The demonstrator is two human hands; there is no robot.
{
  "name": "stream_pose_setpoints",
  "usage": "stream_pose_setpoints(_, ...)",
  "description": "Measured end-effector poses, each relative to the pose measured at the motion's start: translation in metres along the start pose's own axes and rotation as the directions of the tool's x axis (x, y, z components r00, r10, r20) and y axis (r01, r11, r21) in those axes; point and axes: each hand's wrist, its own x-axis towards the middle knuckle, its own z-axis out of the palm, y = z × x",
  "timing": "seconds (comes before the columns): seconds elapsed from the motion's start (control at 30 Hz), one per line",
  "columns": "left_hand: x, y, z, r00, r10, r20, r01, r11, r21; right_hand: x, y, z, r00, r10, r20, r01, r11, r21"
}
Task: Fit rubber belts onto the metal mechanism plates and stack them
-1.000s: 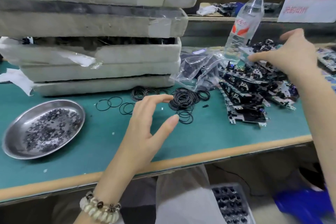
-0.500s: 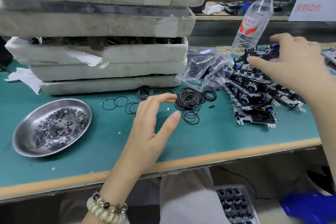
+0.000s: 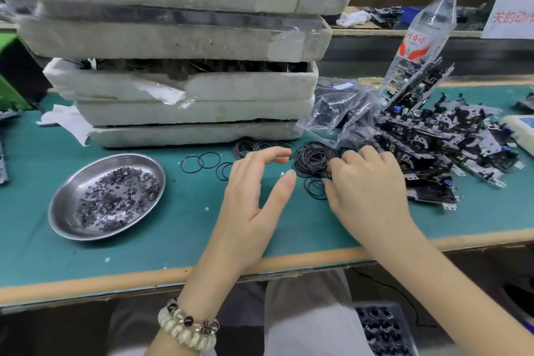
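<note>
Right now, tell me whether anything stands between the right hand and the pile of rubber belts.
Nothing visible does. The right hand has its fingertips at the right edge of the pile of rubber belts; the left hand hovers open on the pile's other side.

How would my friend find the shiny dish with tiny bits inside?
Find the tall stack of white foam trays on the green table. Just in front, to its left, sits the steel dish. It alone is shiny and oval, holding tiny dark rings.

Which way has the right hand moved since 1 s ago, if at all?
Yes. The right hand left the metal plates by the water bottle and came left and nearer the table edge, fingertips now on the rubber belt pile.
</note>
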Motion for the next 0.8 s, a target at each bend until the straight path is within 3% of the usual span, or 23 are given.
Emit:
stream_pose_setpoints(0.23, 0.000, 0.001, 0.000, 1.000, 0.011, 0.004, -0.011, 1.000, 0.005, -0.001, 0.001, 0.006, 0.992, 0.079, -0.095, -0.068, 0.992, 0.110)
stream_pose_setpoints(0.43, 0.000, 0.001, 0.000, 1.000, 0.015, -0.017, -0.015, 1.000, 0.012, -0.002, 0.005, 0.003, 0.962, 0.156, -0.224, -0.060, 0.920, 0.386)
stream_pose_setpoints(0.5, 0.000, 0.003, -0.001, 0.999, 0.010, -0.044, -0.010, 1.000, -0.011, -0.002, 0.006, 0.005, 0.969, 0.165, -0.186, -0.033, 0.828, 0.559)
stream_pose_setpoints(0.6, 0.003, 0.008, -0.012, 0.997, -0.019, -0.079, 0.017, 1.000, -0.025, -0.003, 0.005, 0.006, 0.977, 0.186, -0.107, -0.024, 0.588, 0.808)
stream_pose_setpoints(0.7, 0.002, 0.008, -0.042, 0.993, 0.060, -0.101, -0.037, 0.977, 0.212, -0.006, -0.007, 0.004, 0.967, 0.239, -0.084, -0.017, 0.391, 0.920)
stream_pose_setpoints(0.8, -0.002, 0.002, -0.084, 0.975, 0.174, -0.139, -0.073, 0.840, 0.538, -0.008, -0.029, 0.002, 0.976, 0.211, -0.058, -0.003, 0.278, 0.961)
